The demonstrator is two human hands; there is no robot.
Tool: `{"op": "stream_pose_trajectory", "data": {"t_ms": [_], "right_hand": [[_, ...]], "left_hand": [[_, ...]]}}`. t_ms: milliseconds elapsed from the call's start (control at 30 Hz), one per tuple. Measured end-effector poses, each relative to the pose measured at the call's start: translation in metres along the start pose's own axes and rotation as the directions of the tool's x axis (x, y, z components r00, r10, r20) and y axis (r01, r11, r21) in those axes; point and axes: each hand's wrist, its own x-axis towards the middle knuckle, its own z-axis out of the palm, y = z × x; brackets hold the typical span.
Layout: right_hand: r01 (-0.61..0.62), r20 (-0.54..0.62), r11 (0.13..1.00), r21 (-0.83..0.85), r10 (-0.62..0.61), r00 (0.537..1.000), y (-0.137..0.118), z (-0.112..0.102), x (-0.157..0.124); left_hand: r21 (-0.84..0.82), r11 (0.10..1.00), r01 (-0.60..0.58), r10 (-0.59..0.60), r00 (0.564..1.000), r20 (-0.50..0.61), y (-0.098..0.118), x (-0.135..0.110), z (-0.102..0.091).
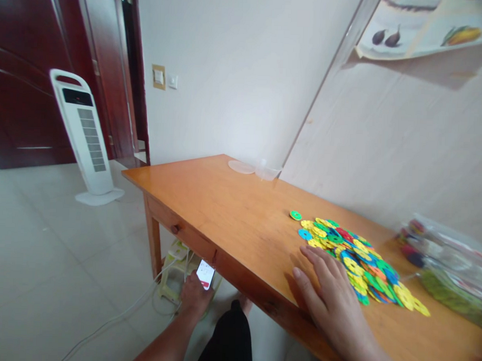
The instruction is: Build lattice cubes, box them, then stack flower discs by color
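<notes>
Below the table's front edge, my left hand [196, 294] is closed around a smartphone [205, 274] with a lit, mostly white screen. A white cable hangs close by that hand. My right hand [332, 297] is over the near part of the table with its fingers stretched out and nothing in its grasp. Just past its fingertips lies a loose pile of flat plastic discs [352, 264] in yellow, green, blue, red and orange. One green disc [295, 215] rests apart, to the left of the pile. Whether my right palm touches the tabletop I cannot tell.
The wooden table [224, 201] has a drawer knob [175, 229] at its front. A clear round container [267, 172] and a flat lid [241, 167] lie by the wall. Clear bags [455, 267] sit at right. A stool [170, 286] stands underneath; a tower fan [90, 138] stands left.
</notes>
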Motion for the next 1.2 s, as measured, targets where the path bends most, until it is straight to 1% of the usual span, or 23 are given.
{"op": "stream_pose_trajectory", "data": {"t_ms": [133, 233, 433, 567, 733, 967, 1067, 1200], "right_hand": [[-0.011, 0.006, 1.000, -0.007, 0.011, 1.000, 0.002, 0.000, -0.003], [-0.018, 0.012, 1.000, -0.017, 0.019, 1.000, 0.005, 0.000, -0.005], [-0.031, 0.025, 0.999, -0.037, 0.032, 0.999, 0.008, -0.001, -0.005], [-0.027, 0.035, 0.998, -0.054, 0.029, 0.999, 0.009, -0.001, -0.004], [-0.028, 0.032, 0.997, -0.077, 0.031, 0.999, 0.009, -0.001, -0.004], [-0.033, 0.047, 0.996, -0.084, 0.037, 0.998, 0.007, -0.002, -0.004], [-0.040, 0.047, 0.995, -0.094, 0.045, 0.998, 0.006, -0.003, -0.004], [-0.052, 0.064, 0.993, -0.107, 0.059, 0.996, 0.005, -0.003, -0.003]], "left_hand": [[0.187, 0.982, 0.001, -0.006, 1.000, 0.029, 0.005, 0.011, 0.005], [0.253, 0.967, 0.001, -0.014, 0.999, 0.048, 0.009, 0.017, 0.007], [0.272, 0.962, 0.026, -0.047, 0.996, 0.072, 0.011, 0.025, 0.010], [0.257, 0.966, 0.021, -0.041, 0.996, 0.074, 0.010, 0.028, 0.011], [0.259, 0.966, -0.015, -0.008, 0.996, 0.088, 0.009, 0.031, 0.013], [0.303, 0.953, 0.027, -0.049, 0.997, 0.066, 0.007, 0.038, 0.019], [0.303, 0.953, 0.029, -0.051, 0.997, 0.065, 0.006, 0.039, 0.020], [0.298, 0.954, 0.016, -0.039, 0.997, 0.071, 0.007, 0.036, 0.016]]}}
